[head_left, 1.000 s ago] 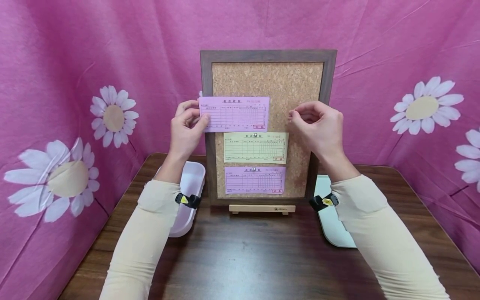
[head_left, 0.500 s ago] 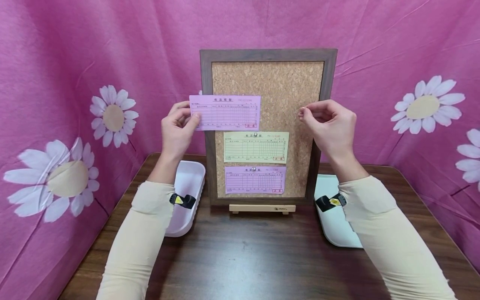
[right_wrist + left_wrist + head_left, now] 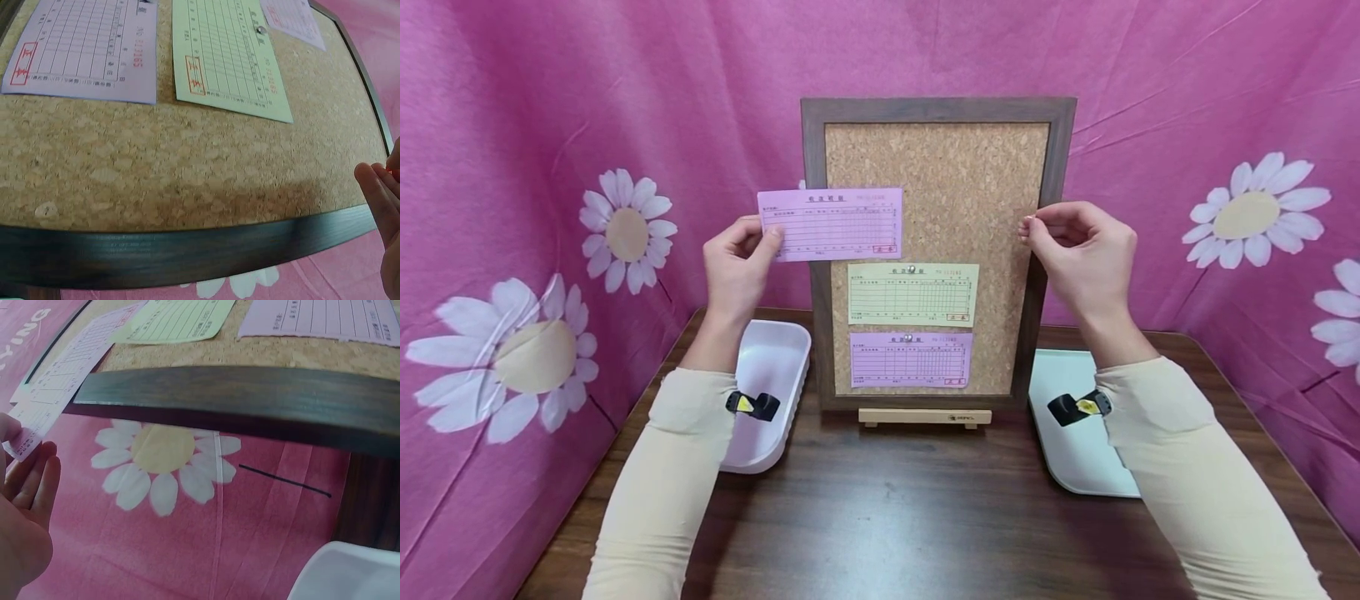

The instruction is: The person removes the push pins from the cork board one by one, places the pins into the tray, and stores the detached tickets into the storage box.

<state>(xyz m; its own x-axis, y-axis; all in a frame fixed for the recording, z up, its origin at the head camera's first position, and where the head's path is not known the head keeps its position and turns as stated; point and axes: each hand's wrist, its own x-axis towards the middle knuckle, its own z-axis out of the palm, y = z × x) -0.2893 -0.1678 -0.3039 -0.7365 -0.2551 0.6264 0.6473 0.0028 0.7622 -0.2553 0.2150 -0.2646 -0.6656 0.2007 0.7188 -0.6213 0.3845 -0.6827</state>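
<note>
Pinching a ruled, red-stamped lilac slip (image 3: 831, 223) left, something tiny (image 3: 392, 170) right, hands (image 3: 735, 265) (image 3: 1085, 258) hover.

FREE: cork (image 3: 936, 160) above and right of green slip (image 3: 910, 297); table (image 3: 880, 517) between left tray (image 3: 784, 362) and right tray (image 3: 1078, 458) | BLOCKED: wooden frame (image 3: 936, 110) round cork; raised slip (image 3: 833, 223) and left hand (image 3: 734, 271) at frame's left, right hand (image 3: 1086, 262) at its right; pin (image 3: 912, 269) on green slip

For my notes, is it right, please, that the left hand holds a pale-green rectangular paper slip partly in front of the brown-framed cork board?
The colour is wrong: the head view shows the left hand holding a purple paper slip partly in front of the cork board.
</note>
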